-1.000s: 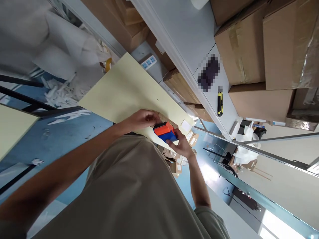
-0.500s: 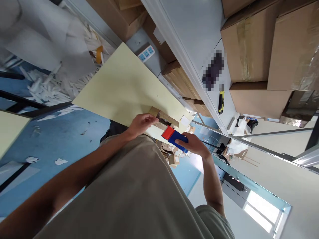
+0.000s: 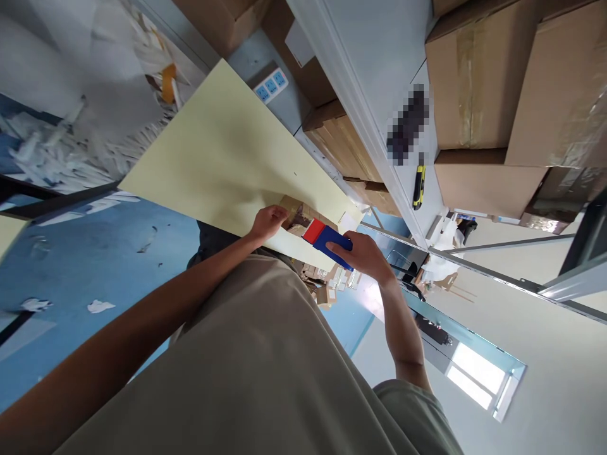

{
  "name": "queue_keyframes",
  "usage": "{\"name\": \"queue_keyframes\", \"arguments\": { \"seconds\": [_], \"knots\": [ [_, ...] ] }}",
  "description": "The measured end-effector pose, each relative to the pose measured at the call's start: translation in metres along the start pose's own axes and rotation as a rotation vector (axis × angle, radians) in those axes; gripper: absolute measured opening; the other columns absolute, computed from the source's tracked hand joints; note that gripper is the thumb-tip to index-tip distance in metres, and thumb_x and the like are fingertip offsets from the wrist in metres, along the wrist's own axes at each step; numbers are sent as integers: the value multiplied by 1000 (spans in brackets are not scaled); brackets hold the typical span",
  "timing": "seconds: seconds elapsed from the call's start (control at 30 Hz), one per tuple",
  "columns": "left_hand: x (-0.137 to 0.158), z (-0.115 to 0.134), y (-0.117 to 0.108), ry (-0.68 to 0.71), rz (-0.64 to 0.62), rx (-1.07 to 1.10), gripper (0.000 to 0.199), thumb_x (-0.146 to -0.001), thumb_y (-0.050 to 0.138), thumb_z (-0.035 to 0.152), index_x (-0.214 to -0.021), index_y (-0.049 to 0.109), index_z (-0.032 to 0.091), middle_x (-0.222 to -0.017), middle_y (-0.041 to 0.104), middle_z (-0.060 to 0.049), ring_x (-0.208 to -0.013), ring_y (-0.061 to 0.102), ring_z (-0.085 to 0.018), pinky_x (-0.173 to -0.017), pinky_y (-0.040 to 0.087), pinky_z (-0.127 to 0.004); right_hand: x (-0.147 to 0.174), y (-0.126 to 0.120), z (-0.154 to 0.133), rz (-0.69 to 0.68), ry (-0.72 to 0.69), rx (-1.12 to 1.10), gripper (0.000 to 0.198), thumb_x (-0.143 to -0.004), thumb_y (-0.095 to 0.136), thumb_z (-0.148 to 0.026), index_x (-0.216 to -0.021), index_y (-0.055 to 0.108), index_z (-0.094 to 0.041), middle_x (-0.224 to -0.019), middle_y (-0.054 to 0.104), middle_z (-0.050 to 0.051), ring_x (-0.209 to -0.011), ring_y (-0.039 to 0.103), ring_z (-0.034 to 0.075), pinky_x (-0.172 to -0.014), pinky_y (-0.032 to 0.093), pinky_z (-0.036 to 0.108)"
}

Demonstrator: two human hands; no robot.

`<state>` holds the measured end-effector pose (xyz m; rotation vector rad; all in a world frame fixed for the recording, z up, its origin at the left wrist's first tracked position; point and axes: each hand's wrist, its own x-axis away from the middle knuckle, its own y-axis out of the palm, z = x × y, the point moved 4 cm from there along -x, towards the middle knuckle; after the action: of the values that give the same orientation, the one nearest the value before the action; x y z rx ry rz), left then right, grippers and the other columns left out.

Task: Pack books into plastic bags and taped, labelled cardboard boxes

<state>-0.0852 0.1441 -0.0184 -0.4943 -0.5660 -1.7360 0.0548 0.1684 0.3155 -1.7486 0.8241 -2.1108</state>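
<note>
A small brown cardboard box (image 3: 310, 215) with shiny tape on it lies on the pale yellow tabletop (image 3: 213, 145), close to my body. By its left end is my left hand (image 3: 269, 222), with thumb and fingers drawn together in a pinch. What lies between those fingertips, if anything, is too small to make out. My right hand (image 3: 365, 254) grips the blue end of a blue-and-red tape dispenser (image 3: 337, 246), thumb across the top. The red end points left and overlaps the near side of the box; whether it touches is hidden.
Beyond the table runs a grey raised shelf (image 3: 370, 63) bearing large cartons (image 3: 478, 95) and a yellow-black utility knife (image 3: 419, 187). A power strip (image 3: 270, 86) and more boxes (image 3: 346, 145) sit beneath it. White scraps (image 3: 71, 151) are heaped at left.
My right hand and the tape dispenser have shifted slightly left and up in view, over more of the box. The left hand has also moved a little left, fingers still pinched.
</note>
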Motion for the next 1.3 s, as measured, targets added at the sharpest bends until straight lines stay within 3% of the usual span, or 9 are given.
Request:
{"name": "queue_keyframes", "arguments": {
  "seconds": [0.4, 0.5, 0.6, 0.67, 0.77, 0.83, 0.93, 1.07, 1.3],
  "knots": [
    [-8, -15, 12, 15, 42, -36, 25, -94, 73, 48, -91, 78, 24, -89, 82, -7, -86, 78, -27, -79, 58, -35, -16, 3, -20, -6, -35, 95, 54, -112, 61, -74, -101, 72, -22, -98, 83, 8, -91, 76, 23, -73, 44, 30],
    [-4, -17, 8, 41, 94, -123, 32, -94, 76, 48, -114, 79, 24, -94, 82, -8, -91, 78, -28, -85, 60, -38, -18, 3, -20, -13, -44, 92, 56, -111, 62, -76, -99, 71, -22, -96, 82, 8, -89, 75, 23, -73, 43, 30],
    [1, -17, -4, 47, 99, -232, 58, -91, 75, 36, -147, 69, 20, -104, 81, -9, -84, 75, -26, -90, 62, -41, -16, 4, -16, -26, -46, 79, 53, -112, 62, -73, -99, 71, -22, -96, 82, 8, -88, 75, 23, -72, 43, 30],
    [8, -8, -10, 155, 8, -262, 72, -89, 72, 31, -159, 61, 19, -119, 78, -11, -86, 72, -24, -92, 63, -40, -13, 5, -12, -37, -23, 78, 51, -112, 64, -71, -101, 72, -22, -97, 82, 8, -88, 75, 23, -71, 42, 30],
    [22, 23, -10, 444, -187, -320, 88, -86, 78, 32, -170, 54, 25, -138, 68, -12, -108, 71, -27, -102, 63, -42, -7, 5, -9, -49, 16, 105, 49, -112, 64, -70, -105, 72, -22, -98, 83, 8, -88, 76, 24, -69, 41, 30],
    [28, 44, -2, 587, -296, -403, 86, -84, 81, 28, -167, 60, 28, -138, 65, -13, -121, 68, -32, -108, 61, -44, -4, 6, -13, -54, 15, 133, 48, -113, 64, -69, -107, 73, -22, -98, 83, 9, -89, 77, 24, -70, 41, 30],
    [26, 62, 13, 649, -378, -543, 62, -84, 75, 14, -145, 76, 27, -130, 64, -13, -121, 67, -32, -104, 61, -44, 1, 8, -20, -66, -9, 148, 49, -114, 63, -69, -111, 74, -21, -101, 84, 9, -89, 77, 25, -70, 41, 31],
    [15, 63, 23, 625, -355, -664, 43, -87, 73, 13, -127, 81, 26, -125, 64, -13, -117, 66, -33, -103, 60, -44, 5, 8, -17, -41, 0, 176, 51, -114, 61, -71, -112, 75, -21, -105, 85, 11, -94, 78, 27, -71, 41, 32],
    [14, 48, 15, 514, -362, -676, 42, -88, 87, 33, -130, 80, 31, -122, 67, -11, -122, 67, -35, -110, 58, -43, -15, 18, 39, -71, 46, 156, 54, -113, 60, -70, -110, 78, -20, -106, 86, 15, -96, 80, 30, -72, 45, 34]
  ]
}}
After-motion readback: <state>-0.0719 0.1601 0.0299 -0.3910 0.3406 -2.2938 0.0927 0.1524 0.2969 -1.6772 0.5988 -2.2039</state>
